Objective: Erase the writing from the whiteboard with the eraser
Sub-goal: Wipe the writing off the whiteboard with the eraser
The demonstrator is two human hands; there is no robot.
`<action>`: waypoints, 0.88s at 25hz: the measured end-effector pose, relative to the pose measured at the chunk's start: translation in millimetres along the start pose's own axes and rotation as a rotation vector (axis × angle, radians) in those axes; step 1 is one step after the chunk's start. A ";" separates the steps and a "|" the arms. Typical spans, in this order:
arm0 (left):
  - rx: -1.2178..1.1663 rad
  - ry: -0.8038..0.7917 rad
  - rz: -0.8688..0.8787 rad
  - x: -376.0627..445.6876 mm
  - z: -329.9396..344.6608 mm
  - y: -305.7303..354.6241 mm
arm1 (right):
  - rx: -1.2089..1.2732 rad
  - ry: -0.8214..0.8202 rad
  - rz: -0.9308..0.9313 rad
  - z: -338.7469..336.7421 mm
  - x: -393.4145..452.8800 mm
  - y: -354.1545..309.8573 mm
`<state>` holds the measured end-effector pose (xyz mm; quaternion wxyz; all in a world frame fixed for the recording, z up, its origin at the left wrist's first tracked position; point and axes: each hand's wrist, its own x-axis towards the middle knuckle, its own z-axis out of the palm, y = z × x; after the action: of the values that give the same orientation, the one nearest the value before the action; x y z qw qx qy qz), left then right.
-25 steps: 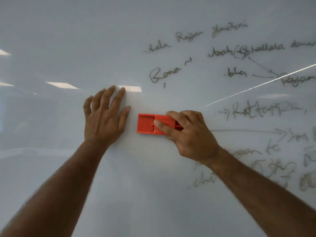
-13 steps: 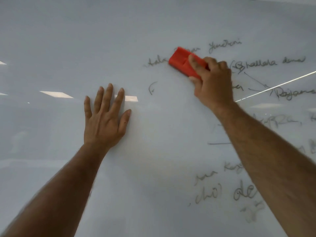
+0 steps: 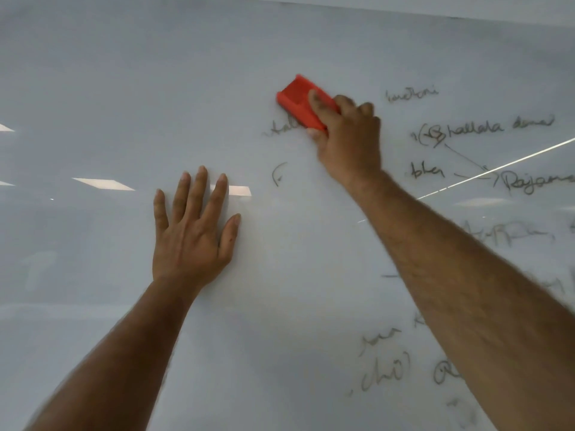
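Bare forearms reach up from the near edge. Flat on the whiteboard (image 3: 93,73), the left hand (image 3: 193,234) braces with fingers spread, holding nothing. Beyond it, the right hand (image 3: 348,141) clamps the red eraser (image 3: 300,104), which has climbed in 1 second from mid-board to the top line, wiping several words. Faint "tala" (image 3: 281,129) remains beside it; much writing (image 3: 497,129) waits rightward.

Setting: office or meeting room.
Wall-mounted whiteboard (image 3: 155,73) with handwritten notes (image 3: 485,129); rectangular ceiling light panels (image 3: 104,183) reflected in its glossy surface.
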<state>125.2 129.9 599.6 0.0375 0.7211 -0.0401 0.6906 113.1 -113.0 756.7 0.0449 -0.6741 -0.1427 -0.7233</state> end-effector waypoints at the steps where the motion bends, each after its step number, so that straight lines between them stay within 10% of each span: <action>1: 0.001 0.009 0.002 0.1 0.2 0.6 | 0.014 -0.017 -0.066 2.9 -10.1 -16.7; 11: -0.080 0.128 -0.019 -1.8 5.1 -2.4 | 0.029 0.001 -0.452 9.5 -84.7 -28.0; 22: -0.087 0.110 -0.038 3.8 1.6 12.8 | -0.049 0.031 -0.119 -3.7 -46.9 52.0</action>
<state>125.6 117.0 603.3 0.0841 0.6804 -0.0544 0.7259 127.1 -169.6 717.8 -0.0125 -0.6541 -0.1640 -0.7383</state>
